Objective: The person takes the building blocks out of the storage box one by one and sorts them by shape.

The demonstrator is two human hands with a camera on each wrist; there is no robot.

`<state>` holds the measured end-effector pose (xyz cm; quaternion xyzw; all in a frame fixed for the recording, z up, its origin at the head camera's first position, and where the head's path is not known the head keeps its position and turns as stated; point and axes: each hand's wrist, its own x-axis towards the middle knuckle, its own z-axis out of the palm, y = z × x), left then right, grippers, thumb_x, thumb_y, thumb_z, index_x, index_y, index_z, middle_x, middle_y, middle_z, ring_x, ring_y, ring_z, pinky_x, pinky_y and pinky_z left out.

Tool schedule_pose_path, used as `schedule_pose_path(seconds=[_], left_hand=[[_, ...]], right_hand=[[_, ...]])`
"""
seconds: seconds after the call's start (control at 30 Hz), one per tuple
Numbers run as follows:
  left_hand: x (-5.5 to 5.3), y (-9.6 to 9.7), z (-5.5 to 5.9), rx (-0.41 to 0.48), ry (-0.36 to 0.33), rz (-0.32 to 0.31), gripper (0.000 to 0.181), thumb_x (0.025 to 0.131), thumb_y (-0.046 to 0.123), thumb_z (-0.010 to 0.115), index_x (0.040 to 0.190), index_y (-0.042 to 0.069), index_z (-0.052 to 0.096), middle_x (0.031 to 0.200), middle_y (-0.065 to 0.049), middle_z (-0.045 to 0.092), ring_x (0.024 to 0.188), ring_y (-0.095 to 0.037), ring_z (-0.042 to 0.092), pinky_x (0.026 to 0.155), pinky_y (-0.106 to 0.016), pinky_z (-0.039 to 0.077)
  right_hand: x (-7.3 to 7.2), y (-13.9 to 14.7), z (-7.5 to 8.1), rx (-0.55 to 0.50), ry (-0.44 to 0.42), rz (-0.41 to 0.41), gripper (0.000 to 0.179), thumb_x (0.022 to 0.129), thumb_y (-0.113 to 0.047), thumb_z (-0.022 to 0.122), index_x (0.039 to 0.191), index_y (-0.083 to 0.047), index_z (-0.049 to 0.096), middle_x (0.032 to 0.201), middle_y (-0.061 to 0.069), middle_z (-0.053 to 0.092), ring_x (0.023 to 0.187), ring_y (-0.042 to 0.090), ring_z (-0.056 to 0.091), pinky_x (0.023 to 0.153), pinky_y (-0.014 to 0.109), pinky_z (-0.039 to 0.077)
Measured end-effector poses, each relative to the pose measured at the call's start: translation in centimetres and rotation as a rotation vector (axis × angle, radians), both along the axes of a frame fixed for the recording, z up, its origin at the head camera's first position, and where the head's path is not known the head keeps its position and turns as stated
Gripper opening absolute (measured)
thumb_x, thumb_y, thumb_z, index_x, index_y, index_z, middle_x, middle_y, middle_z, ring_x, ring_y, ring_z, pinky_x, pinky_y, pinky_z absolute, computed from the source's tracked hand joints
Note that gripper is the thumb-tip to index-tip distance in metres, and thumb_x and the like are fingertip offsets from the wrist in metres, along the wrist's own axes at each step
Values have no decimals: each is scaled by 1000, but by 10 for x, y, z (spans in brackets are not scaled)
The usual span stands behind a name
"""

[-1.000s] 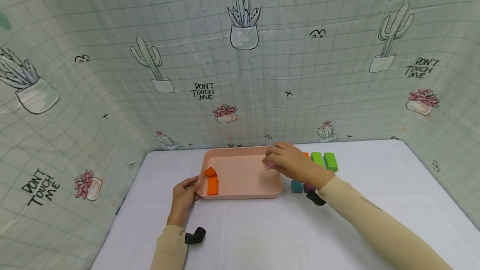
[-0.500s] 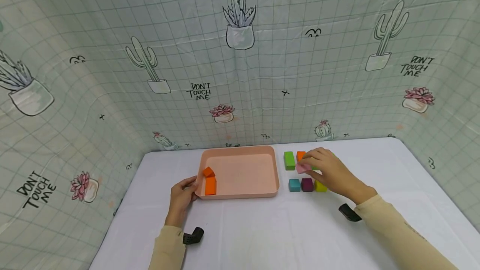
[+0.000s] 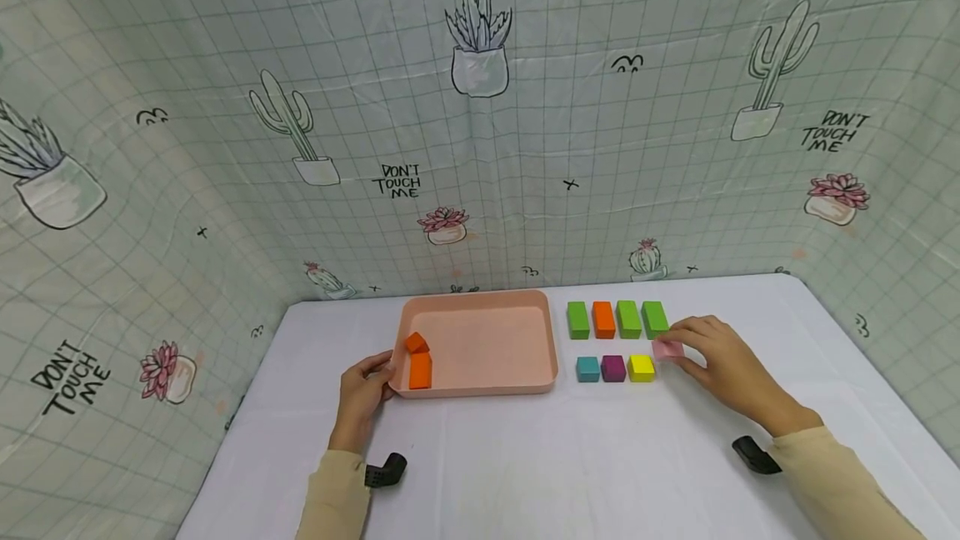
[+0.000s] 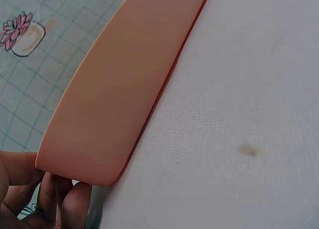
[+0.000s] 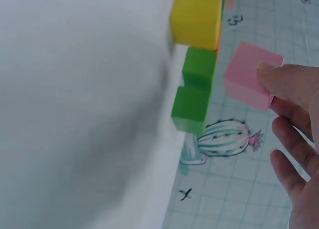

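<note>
Between thumb and fingers my right hand (image 3: 731,369) pinches a pink cube (image 5: 251,75), held above the table to the right of the yellow cube (image 3: 641,368). My left hand (image 3: 362,398) is at the left end of a peach tray (image 3: 491,391); in the left wrist view its thumb and fingers grip the tray's corner. Inside the tray, along its left side, lie an orange rectangular block (image 3: 421,371) and a smaller orange piece (image 3: 417,343) touching its far end.
Right of the tray, a back row holds green blocks (image 3: 628,320) and an orange block (image 3: 603,320). Before it stand a teal cube (image 3: 588,369), a purple cube (image 3: 613,368) and the yellow one. A patterned cloth (image 3: 480,157) hangs behind the white table (image 3: 510,465).
My right hand has carried the pink cube from over the tray rightward, past the block rows. The left hand stays at the tray. The view has shifted slightly.
</note>
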<state>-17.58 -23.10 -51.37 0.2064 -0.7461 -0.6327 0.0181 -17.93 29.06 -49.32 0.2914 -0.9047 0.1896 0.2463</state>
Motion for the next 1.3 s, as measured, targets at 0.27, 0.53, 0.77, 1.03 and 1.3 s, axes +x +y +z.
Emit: schedule_pose_path(seconds=[0.27, 0.53, 0.77, 1.03, 1.3], left_hand=[[-2, 1, 0, 1, 12, -1, 34, 104, 2, 62, 136, -9, 65, 109, -13, 64, 67, -8, 55, 59, -16, 50], [-4, 5, -2, 10, 22, -2, 34, 104, 2, 62, 135, -9, 65, 108, -13, 64, 67, -9, 55, 59, -16, 50], [-5, 7, -2, 12, 18, -4, 33, 104, 2, 62, 135, -9, 66, 107, -12, 64, 67, -8, 55, 58, -16, 50], [0, 4, -1, 4, 9, -1, 34, 104, 4, 63, 136, -9, 65, 109, -13, 64, 70, -9, 56, 59, -17, 51], [1, 0, -1, 1, 15, -3, 35, 106, 5, 61, 138, -9, 64, 112, -15, 62, 73, -9, 58, 61, -17, 52]], right_hand=[[4, 13, -11, 47, -69, -35, 43, 69, 5, 94, 107, -9, 79, 108, 9, 73, 102, 33, 65, 88, 58, 54], [3, 15, -17, 76, -113, -25, 39, 72, 0, 94, 107, -10, 80, 107, 6, 74, 101, 32, 65, 88, 58, 56], [1, 15, -19, 82, -146, -23, 34, 75, -4, 93, 106, -10, 81, 106, 3, 74, 100, 30, 64, 88, 56, 56], [2, 8, -20, 80, -234, -34, 31, 81, -5, 90, 110, -8, 80, 110, 8, 74, 105, 33, 65, 93, 57, 56], [1, 1, -17, 87, -263, -51, 31, 83, -5, 88, 112, -7, 79, 113, 10, 74, 108, 34, 64, 96, 57, 55]])
